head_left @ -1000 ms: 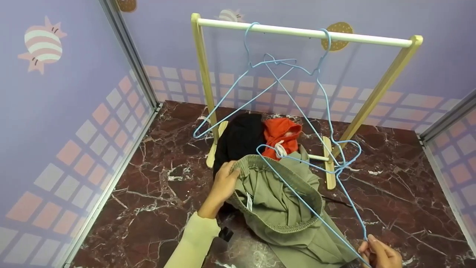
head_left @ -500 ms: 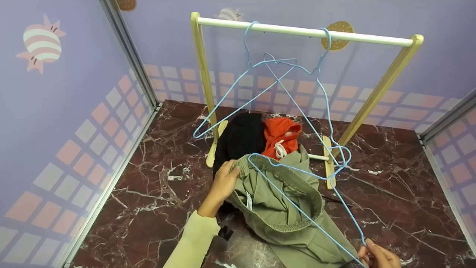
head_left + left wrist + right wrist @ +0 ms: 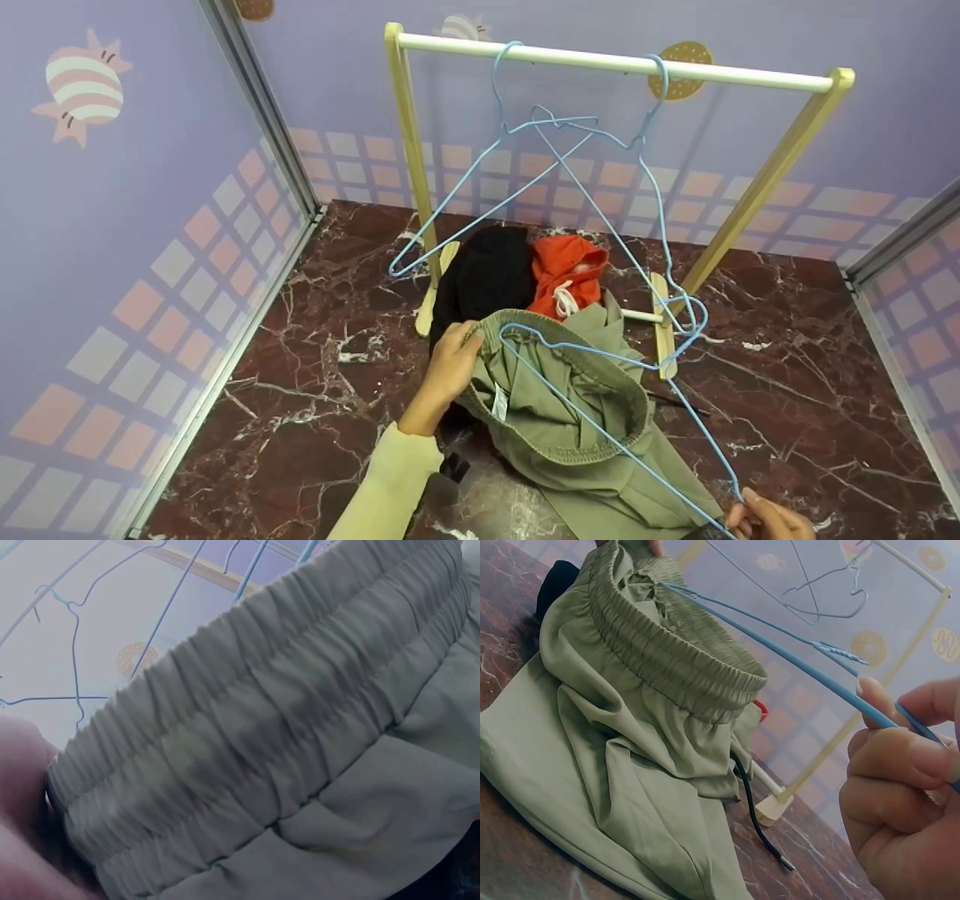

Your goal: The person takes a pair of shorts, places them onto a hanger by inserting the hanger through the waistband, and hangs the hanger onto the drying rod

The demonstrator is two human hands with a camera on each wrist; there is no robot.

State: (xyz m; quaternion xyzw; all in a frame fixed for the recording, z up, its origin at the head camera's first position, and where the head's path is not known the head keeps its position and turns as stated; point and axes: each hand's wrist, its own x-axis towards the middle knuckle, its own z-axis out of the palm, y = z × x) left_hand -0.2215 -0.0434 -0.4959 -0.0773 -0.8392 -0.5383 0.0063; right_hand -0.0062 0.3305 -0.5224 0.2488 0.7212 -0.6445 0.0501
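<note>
Pants [image 3: 600,484] lie before rack [image 3: 585,58]. Left hand [image 3: 450,367]: fingers pinch waistband [image 3: 247,716], probably to hold opening wide. Right hand [image 3: 769,516]: fingers pinch hanger [image 3: 802,667], its far tip inside opening.

Over that last second we got the light-blue wire hanger [image 3: 802,666] down into the olive-green cloth garment [image 3: 540,471]. A second earlier its rounded far tip [image 3: 504,328] stuck out past the gathered elastic waistband [image 3: 682,667], with the wire crossing the bright orange-red cloth [image 3: 568,262]. Half a second on, we had it right at the far rim, and then we dipped it inside the opening. That uncovered the white drawstring [image 3: 565,300] in the head view. The curved blue hook [image 3: 706,316] shifted a bit left too, and our bare right hand [image 3: 772,517] dropped slightly lower.
</note>
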